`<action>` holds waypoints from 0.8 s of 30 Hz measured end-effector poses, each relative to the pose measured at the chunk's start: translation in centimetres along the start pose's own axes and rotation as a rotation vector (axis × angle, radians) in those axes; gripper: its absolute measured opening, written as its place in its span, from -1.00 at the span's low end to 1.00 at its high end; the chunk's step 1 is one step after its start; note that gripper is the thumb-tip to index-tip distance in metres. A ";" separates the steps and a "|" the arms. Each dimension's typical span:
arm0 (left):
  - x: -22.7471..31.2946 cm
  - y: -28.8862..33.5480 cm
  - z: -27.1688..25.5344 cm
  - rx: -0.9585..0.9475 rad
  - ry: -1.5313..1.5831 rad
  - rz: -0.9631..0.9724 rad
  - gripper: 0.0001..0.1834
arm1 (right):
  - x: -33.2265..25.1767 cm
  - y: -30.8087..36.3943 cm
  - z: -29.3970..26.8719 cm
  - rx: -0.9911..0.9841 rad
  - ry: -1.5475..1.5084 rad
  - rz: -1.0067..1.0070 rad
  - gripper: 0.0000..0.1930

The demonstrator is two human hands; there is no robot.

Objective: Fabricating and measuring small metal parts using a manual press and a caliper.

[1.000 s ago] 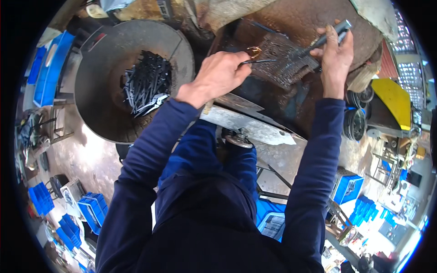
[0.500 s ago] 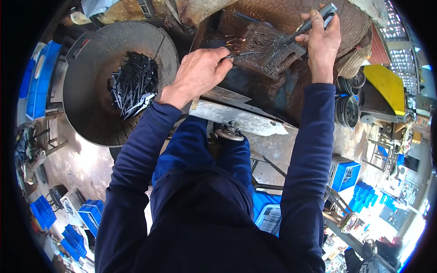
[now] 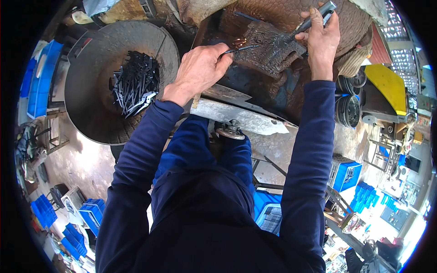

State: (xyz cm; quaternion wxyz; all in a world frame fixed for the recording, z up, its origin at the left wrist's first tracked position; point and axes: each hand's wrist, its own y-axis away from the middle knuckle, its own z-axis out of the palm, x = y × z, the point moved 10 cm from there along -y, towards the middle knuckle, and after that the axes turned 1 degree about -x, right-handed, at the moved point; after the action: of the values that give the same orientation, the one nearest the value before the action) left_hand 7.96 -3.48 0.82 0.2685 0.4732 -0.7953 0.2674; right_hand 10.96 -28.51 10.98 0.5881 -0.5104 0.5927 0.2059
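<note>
My left hand (image 3: 202, 68) pinches a thin dark metal strip (image 3: 246, 48) between thumb and fingers. Its free end reaches over a rough, crusted dark block (image 3: 261, 45) on the bench. Orange sparks (image 3: 239, 42) show just beyond my left fingertips. Farther right, my right hand (image 3: 322, 48) is closed around a grey cylindrical hand tool (image 3: 327, 8). The tool slants down to the left, its dark lower end over the block's right side. I cannot make out its very tip.
To the left stands a wide round metal pan (image 3: 88, 100) with a heap of dark metal strips (image 3: 135, 84). A pale board (image 3: 241, 119) edges the bench before my legs. Round black containers (image 3: 348, 111) and a yellow panel (image 3: 384, 86) are at right. Blue crates (image 3: 344, 175) stand on the floor.
The strip in my left hand has shifted slightly, its free end tilting upward. The sparks have changed shape. My right hand and its tool stay nearly in place.
</note>
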 end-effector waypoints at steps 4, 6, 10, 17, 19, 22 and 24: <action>0.2 0.0 -0.1 0.026 0.006 0.021 -0.74 | 0.1 0.0 -0.1 0.010 0.005 0.007 -0.57; 0.1 0.1 0.0 0.012 0.008 0.009 -0.74 | 0.2 0.0 0.0 0.013 0.012 0.016 -0.57; 0.1 0.0 0.1 -0.010 -0.003 -0.015 -0.74 | 0.4 -0.2 -0.1 0.004 -0.006 0.003 -0.58; 0.1 0.1 0.0 -0.012 -0.006 -0.014 -0.74 | 0.6 -0.4 0.1 -0.013 -0.008 0.020 -0.62; 0.0 0.1 0.0 -0.004 0.003 -0.018 -0.74 | 0.7 -0.4 0.2 -0.022 0.033 0.071 -0.63; 0.1 0.1 -0.2 0.037 0.005 0.017 -0.78 | 0.0 -0.2 0.1 -0.023 0.046 0.044 -0.66; 0.3 0.1 -0.3 0.060 0.005 0.038 -0.79 | -0.3 -0.1 0.0 -0.021 0.052 0.026 -0.67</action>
State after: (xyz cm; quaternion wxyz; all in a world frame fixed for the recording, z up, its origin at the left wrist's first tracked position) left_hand 7.80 -3.41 1.24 0.2510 0.4650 -0.7952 0.2974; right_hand 10.94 -28.45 11.32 0.5642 -0.5142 0.6121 0.2063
